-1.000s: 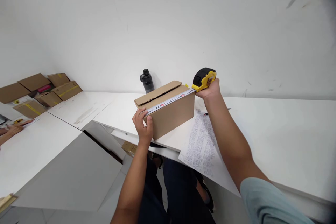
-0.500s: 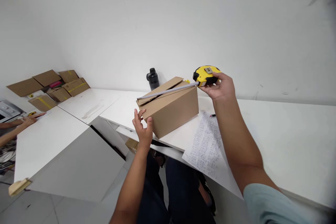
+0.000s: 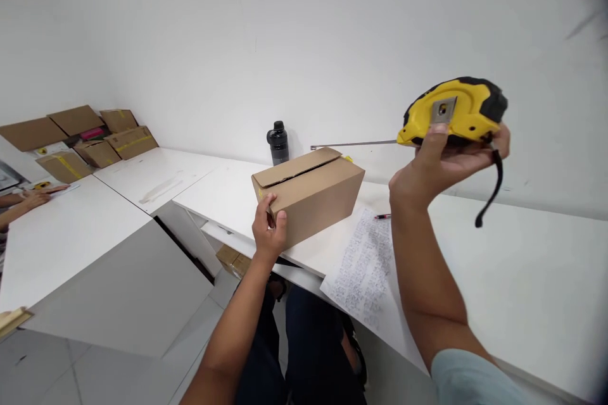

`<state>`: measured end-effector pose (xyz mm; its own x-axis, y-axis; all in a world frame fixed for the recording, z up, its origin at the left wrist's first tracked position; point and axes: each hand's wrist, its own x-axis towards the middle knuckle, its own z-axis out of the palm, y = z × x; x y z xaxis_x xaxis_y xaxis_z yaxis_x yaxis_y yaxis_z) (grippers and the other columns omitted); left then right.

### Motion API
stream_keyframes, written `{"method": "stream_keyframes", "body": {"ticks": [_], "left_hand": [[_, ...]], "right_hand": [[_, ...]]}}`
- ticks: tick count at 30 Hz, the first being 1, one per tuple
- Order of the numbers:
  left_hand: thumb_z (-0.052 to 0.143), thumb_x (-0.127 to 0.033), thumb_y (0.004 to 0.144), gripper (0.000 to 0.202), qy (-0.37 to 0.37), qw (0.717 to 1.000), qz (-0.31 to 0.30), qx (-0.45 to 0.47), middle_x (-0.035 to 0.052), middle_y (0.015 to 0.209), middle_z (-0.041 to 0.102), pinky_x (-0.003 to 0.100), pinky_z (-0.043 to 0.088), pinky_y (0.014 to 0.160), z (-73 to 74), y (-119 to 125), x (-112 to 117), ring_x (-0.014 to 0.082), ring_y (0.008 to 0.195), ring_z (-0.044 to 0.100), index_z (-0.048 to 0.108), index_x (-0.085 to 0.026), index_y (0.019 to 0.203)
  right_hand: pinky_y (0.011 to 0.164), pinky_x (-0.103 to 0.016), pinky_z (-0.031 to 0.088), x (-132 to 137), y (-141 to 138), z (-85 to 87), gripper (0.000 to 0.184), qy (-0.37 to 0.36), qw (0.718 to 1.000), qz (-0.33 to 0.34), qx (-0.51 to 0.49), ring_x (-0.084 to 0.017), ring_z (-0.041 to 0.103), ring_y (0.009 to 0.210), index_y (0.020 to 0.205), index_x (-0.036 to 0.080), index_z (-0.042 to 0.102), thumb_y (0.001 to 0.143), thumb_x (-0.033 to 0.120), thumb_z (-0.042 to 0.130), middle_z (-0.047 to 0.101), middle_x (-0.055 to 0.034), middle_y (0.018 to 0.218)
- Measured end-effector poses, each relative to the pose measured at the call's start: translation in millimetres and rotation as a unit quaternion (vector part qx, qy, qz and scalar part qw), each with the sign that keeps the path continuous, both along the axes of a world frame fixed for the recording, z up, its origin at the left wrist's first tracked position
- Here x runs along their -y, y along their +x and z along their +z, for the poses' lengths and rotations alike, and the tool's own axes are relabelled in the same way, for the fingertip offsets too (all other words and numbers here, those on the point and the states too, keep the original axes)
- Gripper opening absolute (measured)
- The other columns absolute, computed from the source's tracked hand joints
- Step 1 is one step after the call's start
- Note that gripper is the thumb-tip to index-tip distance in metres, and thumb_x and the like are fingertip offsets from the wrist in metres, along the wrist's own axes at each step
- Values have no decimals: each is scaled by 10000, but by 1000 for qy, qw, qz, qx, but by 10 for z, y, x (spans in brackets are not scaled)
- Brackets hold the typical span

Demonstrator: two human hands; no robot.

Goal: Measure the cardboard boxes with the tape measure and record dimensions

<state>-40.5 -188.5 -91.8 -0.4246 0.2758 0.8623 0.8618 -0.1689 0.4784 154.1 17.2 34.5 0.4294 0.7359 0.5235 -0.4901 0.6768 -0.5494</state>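
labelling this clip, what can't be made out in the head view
Head view:
Sheet of paper: writing too small to read.
Tape blade: seen edge-on, numbers hidden.
Cardboard box: far side faces away; left hand covers its near corner.
Tape measure: underside covered by right hand.
Another person's hand: cut off by left edge.

Matt brown cardboard box, glossy yellow plastic tape measure, smooth white table.

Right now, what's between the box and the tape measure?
Head view: the blade reaches from the tape measure toward the box; a written sheet and pen lie below.
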Motion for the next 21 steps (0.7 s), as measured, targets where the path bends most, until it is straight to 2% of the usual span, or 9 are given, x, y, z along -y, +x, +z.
{"method": "stream_keyframes", "body": {"ticks": [3,6,8,10,12,15,17,19,21], "left_hand": [[518,-491,1106,452,27,998,-25,-45,155,1338,760,376,616,915,-20,90,-4,267,1235,731,610,-220,1457],[479,-442,1125,407,15,996,-18,-81,148,1311,771,389,606,972,32,153,88,255,1249,733,616,-217,1435],[436,-454,1134,412,-25,993,-2,-112,145,1287,782,391,600,941,149,155,177,251,1198,749,646,-210,1390],[399,-474,1134,437,-98,985,34,-137,136,1244,800,400,575,864,353,133,254,260,1103,766,701,-207,1303],[380,-469,1128,460,-196,965,97,-142,119,1149,824,426,524,823,637,117,281,276,994,764,763,-216,1154],[387,-450,1110,498,-359,905,190,-128,110,960,823,471,467,881,1147,153,167,322,978,742,775,-231,887],[399,-469,1101,530,-459,856,197,-132,122,913,811,484,447,933,1470,205,-30,341,1006,740,752,-224,791],[397,-511,1095,540,-524,822,175,-141,140,919,809,506,436,987,1718,242,-315,359,1022,741,770,-208,849],[358,-531,1104,553,-534,819,154,-143,170,1047,812,520,436,1028,1861,240,-664,381,1114,724,785,-182,1063]], "right_hand": [[1310,-486,385,33,59,11,560,97,984,-146,-29,-310,302,1627,1437,289,414,946,427,646,298,-122,1610],[1334,-518,325,62,52,22,541,142,968,-203,-35,-325,317,1613,1429,268,463,964,471,651,323,-129,1574],[1331,-532,314,92,27,25,531,160,961,-220,-44,-325,352,1582,1438,250,471,988,494,613,356,-132,1541],[1322,-547,309,136,1,19,534,165,958,-234,-34,-325,354,1568,1456,238,462,1014,523,554,367,-136,1533],[1319,-569,298,191,-19,4,547,153,956,-250,-12,-326,353,1558,1467,223,447,1030,546,506,367,-147,1527],[1312,-613,305,258,-45,-26,564,121,955,-270,31,-321,402,1518,1468,216,415,1042,585,454,369,-165,1510],[1289,-631,347,264,-66,-50,576,108,955,-268,63,-327,426,1509,1474,223,385,1048,610,412,364,-177,1516],[1264,-655,377,236,-84,-77,582,107,954,-268,79,-342,444,1498,1479,225,355,1052,620,371,367,-189,1513],[1272,-697,340,205,-89,-106,578,121,944,-297,71,-351,440,1494,1483,234,320,1052,618,343,369,-192,1512]]}}
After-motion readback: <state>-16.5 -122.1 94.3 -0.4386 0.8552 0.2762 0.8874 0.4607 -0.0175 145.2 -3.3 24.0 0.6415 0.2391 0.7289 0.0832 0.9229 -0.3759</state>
